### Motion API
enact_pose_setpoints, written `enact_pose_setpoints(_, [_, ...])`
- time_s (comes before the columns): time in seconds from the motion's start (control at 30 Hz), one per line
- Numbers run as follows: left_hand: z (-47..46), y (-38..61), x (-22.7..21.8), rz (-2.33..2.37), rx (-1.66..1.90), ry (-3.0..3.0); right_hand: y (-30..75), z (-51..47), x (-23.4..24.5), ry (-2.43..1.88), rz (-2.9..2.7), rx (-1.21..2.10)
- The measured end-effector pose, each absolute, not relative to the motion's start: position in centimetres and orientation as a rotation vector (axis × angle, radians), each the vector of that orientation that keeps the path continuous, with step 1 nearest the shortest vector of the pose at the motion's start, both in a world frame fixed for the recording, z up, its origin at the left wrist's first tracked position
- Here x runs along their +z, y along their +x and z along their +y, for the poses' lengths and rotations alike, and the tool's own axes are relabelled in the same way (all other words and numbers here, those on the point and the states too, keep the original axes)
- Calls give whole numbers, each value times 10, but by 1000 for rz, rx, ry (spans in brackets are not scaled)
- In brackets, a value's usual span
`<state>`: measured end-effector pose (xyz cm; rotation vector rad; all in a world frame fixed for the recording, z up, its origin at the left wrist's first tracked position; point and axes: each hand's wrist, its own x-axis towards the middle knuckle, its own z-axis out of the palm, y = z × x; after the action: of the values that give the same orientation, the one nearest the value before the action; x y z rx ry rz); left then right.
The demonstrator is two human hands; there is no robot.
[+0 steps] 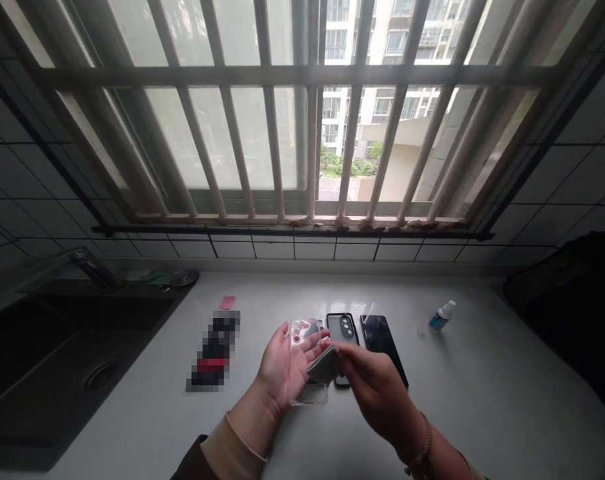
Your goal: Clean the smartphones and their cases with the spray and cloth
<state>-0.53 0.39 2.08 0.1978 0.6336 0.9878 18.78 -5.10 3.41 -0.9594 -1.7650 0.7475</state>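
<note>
phone case (302, 340) of clear plastic lies across the open left hand (280, 370), its fingers spread and unclenched, apparently to prop the case up as a steady backing. the right hand (375, 390) has its fingers pinched firmly on a folded grey cloth (325, 365), whose edge seems pressed against the case. just past the fingertips, a black phone case (341, 333) and a dark smartphone (380, 340) lie side by side on the white countertop (497, 407), likely set down to keep both hands free. a small spray bottle (441, 317) sits farther off, beyond the right fingers.
</note>
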Motion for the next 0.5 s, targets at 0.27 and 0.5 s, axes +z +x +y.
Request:
enact_pose_setpoints(0.27, [-10,7,22,574,818,309,209,-30,25,-1282,-1298,517])
enact_pose_setpoints(0.5, [-21,15,16,461,792,265,191,-36,10,-1146,-1911,189])
